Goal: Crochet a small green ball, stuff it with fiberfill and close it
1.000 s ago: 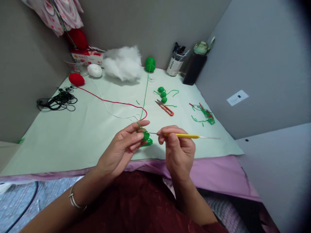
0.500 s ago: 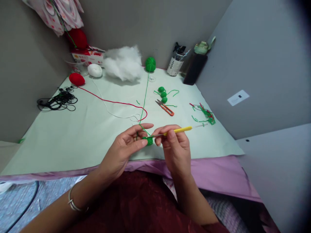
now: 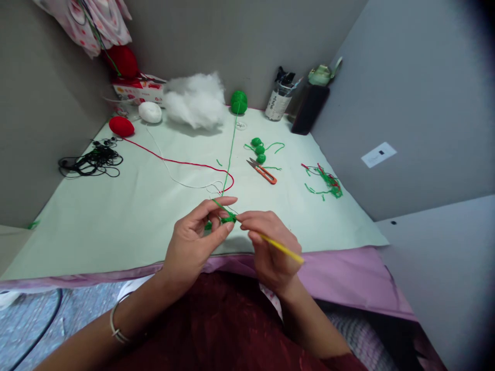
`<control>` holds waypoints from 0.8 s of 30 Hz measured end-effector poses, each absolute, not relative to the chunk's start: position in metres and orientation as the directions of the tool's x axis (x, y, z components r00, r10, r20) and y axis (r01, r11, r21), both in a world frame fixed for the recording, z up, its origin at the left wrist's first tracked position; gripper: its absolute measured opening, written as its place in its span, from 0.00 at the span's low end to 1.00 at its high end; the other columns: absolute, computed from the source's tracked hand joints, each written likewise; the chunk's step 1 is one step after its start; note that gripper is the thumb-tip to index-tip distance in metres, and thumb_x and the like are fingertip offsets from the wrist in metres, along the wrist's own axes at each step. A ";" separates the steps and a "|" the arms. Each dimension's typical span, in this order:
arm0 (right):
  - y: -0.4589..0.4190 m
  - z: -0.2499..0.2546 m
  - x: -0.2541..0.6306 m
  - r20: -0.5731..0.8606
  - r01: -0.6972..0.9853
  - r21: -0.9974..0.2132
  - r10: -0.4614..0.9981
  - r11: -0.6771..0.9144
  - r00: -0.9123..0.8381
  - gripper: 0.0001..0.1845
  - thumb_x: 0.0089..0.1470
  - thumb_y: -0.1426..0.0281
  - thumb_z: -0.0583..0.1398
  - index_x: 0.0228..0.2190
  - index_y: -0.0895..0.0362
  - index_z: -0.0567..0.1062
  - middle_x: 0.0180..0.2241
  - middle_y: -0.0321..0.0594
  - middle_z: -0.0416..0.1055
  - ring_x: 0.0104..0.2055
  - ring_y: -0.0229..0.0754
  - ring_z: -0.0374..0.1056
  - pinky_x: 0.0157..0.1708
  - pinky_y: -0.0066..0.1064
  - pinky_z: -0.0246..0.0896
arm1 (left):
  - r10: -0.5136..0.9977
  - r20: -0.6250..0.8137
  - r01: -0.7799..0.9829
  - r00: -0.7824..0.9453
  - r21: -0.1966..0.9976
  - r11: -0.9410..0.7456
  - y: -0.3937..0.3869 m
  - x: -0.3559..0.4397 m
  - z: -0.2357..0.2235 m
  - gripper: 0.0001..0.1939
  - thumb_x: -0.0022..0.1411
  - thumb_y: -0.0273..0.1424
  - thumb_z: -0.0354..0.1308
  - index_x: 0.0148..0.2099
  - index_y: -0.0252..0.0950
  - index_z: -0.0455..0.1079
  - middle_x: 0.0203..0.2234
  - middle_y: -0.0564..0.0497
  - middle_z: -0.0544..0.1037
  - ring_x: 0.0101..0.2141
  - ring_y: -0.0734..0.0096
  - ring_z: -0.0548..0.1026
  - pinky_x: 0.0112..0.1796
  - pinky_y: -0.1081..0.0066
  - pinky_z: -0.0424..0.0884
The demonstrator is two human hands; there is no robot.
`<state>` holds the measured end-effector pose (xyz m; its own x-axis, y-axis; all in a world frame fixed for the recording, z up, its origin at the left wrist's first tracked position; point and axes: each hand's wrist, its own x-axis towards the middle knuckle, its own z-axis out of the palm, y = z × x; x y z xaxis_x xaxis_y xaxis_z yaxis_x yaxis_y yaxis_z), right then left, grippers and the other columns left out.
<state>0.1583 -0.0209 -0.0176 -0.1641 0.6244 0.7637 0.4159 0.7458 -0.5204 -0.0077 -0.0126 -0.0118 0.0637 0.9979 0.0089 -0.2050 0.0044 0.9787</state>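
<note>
A pale green cloth covers the surface (image 3: 154,216) in a corner between grey walls, with a purple cloth (image 3: 340,273) hanging at the near edge. At the back, a fluffy white heap of stuffing (image 3: 195,100) sits between a white yarn ball (image 3: 150,112) and a green yarn ball (image 3: 238,103), and a container of pens (image 3: 277,103) stands near a dark phone-like slab (image 3: 311,109) leaning at the right. A red yarn ball (image 3: 121,126) lies at the left, above a tangle of black cord (image 3: 95,161). In the middle lie three small green pieces (image 3: 260,150) in a row, just beside orange-handled snips (image 3: 263,172); green and red yarn scraps (image 3: 328,183) lie farther right. Near the front edge, the left hand (image 3: 197,234) pinches the green crochet piece (image 3: 229,219) between thumb and fingers, its index finger extended with green yarn (image 3: 221,205) passing over it. The right hand (image 3: 273,247) has its grip closed around the yellow-handled hook (image 3: 284,249), fingertips at the piece; the hook's tip is hidden there. The handle slants down toward the near edge.
</note>
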 end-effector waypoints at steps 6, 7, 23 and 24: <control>-0.021 -0.025 0.156 0.818 0.499 -0.460 0.569 0.734 -0.082 0.14 0.66 0.75 0.61 0.49 0.51 0.80 0.43 0.43 0.80 0.44 0.44 0.77 0.41 0.36 0.76 | 0.891 -0.276 -0.536 0.362 0.720 0.441 -0.007 -0.008 -0.003 0.23 0.58 0.32 0.74 0.56 0.38 0.81 0.24 0.58 0.70 0.23 0.80 0.62 0.38 0.74 0.74; -0.020 -0.025 0.155 0.788 0.393 -0.572 0.616 0.720 0.019 0.13 0.68 0.74 0.59 0.48 0.51 0.81 0.40 0.42 0.80 0.41 0.42 0.76 0.38 0.36 0.75 | 0.880 -0.290 -0.566 0.376 0.680 0.466 -0.005 -0.009 -0.001 0.22 0.58 0.31 0.74 0.55 0.37 0.82 0.22 0.59 0.69 0.23 0.80 0.62 0.42 0.72 0.75; -0.021 -0.026 0.151 0.799 0.527 -0.480 0.597 0.701 -0.067 0.17 0.64 0.76 0.64 0.50 0.48 0.82 0.45 0.43 0.81 0.45 0.44 0.78 0.40 0.37 0.77 | 0.915 -0.241 -0.561 0.322 0.731 0.390 -0.007 -0.002 -0.002 0.23 0.59 0.31 0.74 0.57 0.39 0.81 0.24 0.57 0.71 0.26 0.80 0.67 0.35 0.80 0.71; -0.022 -0.026 0.152 0.801 0.522 -0.488 0.596 0.700 -0.050 0.17 0.64 0.76 0.63 0.50 0.47 0.82 0.45 0.43 0.81 0.45 0.44 0.78 0.40 0.37 0.77 | 0.893 -0.270 -0.570 0.361 0.693 0.441 -0.006 -0.004 -0.001 0.21 0.60 0.31 0.73 0.56 0.38 0.81 0.21 0.59 0.66 0.23 0.82 0.62 0.34 0.79 0.71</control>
